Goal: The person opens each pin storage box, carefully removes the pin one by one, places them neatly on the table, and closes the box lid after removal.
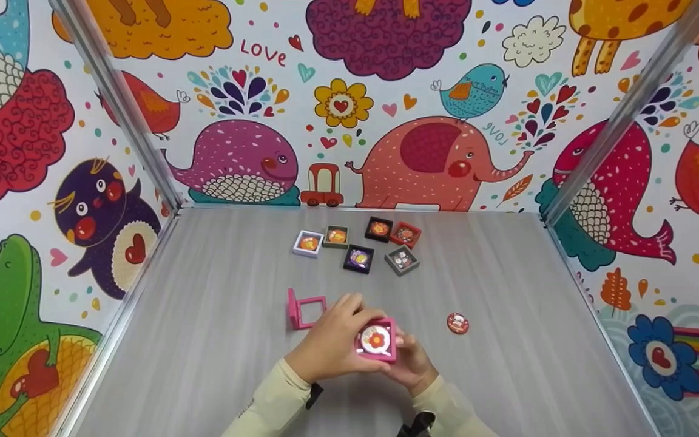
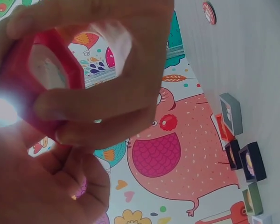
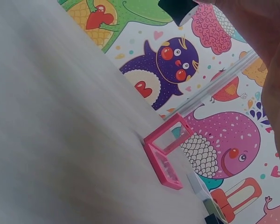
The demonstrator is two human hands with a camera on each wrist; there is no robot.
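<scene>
A pink square display frame (image 1: pixel 394 340) is held up above the table in both hands. Behind its window sits a round badge (image 1: pixel 377 340) with a red flower on white. My left hand (image 1: pixel 336 343) grips the frame from the left, fingers over the top and thumb along the bottom edge. From the right, my right hand (image 1: pixel 413 364) holds the far side, its fingers partly hidden behind the frame. In the left wrist view the same frame (image 2: pixel 74 70) lies between the fingers. Just beyond my left hand, a second pink frame (image 1: pixel 293 309) stands hinged open on the table.
A loose red round badge (image 1: pixel 457 323) lies to the right. Farther back stand several small framed badges: a white frame (image 1: pixel 308 243), green frame (image 1: pixel 337 236), black frame (image 1: pixel 379 229), red frame (image 1: pixel 406 234), dark purple frame (image 1: pixel 358 258) and grey frame (image 1: pixel 402 260). Printed panels (image 1: pixel 337 145) enclose the table.
</scene>
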